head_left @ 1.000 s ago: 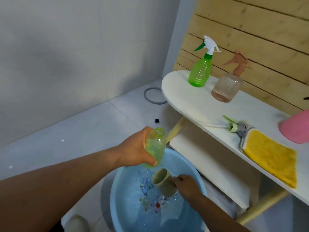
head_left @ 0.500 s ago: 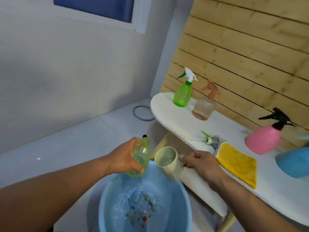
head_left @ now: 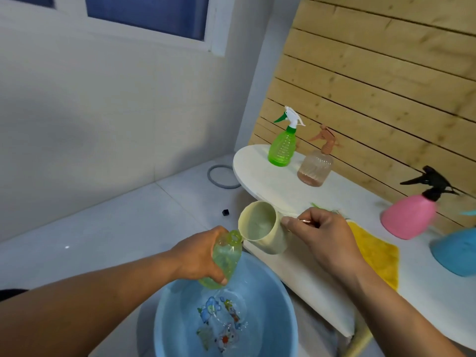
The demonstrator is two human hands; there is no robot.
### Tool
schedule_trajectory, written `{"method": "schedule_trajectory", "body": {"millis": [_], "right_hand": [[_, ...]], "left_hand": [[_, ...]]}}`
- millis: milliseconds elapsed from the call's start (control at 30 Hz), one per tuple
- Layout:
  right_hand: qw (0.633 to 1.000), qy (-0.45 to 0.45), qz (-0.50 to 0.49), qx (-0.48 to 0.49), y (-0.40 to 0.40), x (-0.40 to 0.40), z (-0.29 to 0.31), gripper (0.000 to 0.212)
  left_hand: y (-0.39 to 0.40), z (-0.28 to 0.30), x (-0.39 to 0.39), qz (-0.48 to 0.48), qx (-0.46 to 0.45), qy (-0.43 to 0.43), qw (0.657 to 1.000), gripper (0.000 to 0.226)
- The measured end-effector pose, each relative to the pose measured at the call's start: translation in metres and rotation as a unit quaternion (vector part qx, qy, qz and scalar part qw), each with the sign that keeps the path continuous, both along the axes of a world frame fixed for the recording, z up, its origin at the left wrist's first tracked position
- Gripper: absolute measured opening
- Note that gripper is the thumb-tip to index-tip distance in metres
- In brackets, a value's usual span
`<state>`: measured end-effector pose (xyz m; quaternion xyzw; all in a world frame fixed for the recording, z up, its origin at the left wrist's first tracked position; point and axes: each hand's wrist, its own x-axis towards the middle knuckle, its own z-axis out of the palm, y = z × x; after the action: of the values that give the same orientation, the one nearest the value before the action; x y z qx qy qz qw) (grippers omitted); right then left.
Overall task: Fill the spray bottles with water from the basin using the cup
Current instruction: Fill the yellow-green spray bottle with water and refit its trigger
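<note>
Pale yellow-green plastic, the uncapped bottle (head_left: 226, 258) sits in the left hand (head_left: 199, 256), whose grip is curled round its body, thumb at the lower side. It hangs tilted above the far rim of the blue basin (head_left: 283, 305), its open neck turned up toward the cup. The right hand (head_left: 319, 237) pinches the handle of the cream cup (head_left: 260, 228), fingers curled tight; the cup is tipped over with its mouth toward the camera and its lower lip touching the bottle's neck. Water lies in the basin over a cartoon print on the bottom, rippled just under the bottle.

Behind the cup runs the white counter (head_left: 260, 173), its rounded end jutting out left over the tiled floor (head_left: 128, 222). On it stand a green spray bottle (head_left: 282, 148) and, just beside it, a clear brownish spray bottle (head_left: 315, 168), both near the wooden slat wall (head_left: 373, 86). Further right are a pink spray bottle (head_left: 409, 217) with a black trigger, blurred, and a blue one (head_left: 456, 251) cut off by the frame edge. A yellow cloth (head_left: 373, 256) lies flat near the counter's front edge, partly behind the right wrist. On the floor lie a grey ring (head_left: 213, 182) by the counter's end and a small black cube (head_left: 226, 212), well apart from the basin.
</note>
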<state>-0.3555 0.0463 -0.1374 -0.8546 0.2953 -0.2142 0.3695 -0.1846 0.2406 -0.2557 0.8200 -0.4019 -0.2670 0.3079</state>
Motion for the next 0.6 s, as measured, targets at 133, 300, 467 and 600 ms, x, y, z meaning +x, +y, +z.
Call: {"method": "schedule_trajectory", "body": {"millis": [133, 300, 467, 600], "right_hand": [[0.999, 0.0, 0.001, -0.039, 0.008, -0.001, 0.006, 0.038], [0.998, 0.001, -0.004, -0.064, 0.013, -0.001, 0.012, 0.035], [0.995, 0.016, -0.008, -0.094, 0.018, -0.001, 0.017, 0.034], [0.993, 0.022, -0.009, -0.116, 0.021, -0.001, 0.018, 0.034]], "left_hand": [[-0.003, 0.0, -0.001, -0.006, 0.0, -0.002, 1.0, 0.088], [-0.005, 0.002, 0.0, -0.001, -0.007, 0.0, 1.0, 0.089], [-0.007, 0.0, 0.001, -0.002, -0.001, -0.004, 1.0, 0.088], [-0.008, -0.001, 0.0, -0.003, 0.009, -0.011, 1.0, 0.088]]}}
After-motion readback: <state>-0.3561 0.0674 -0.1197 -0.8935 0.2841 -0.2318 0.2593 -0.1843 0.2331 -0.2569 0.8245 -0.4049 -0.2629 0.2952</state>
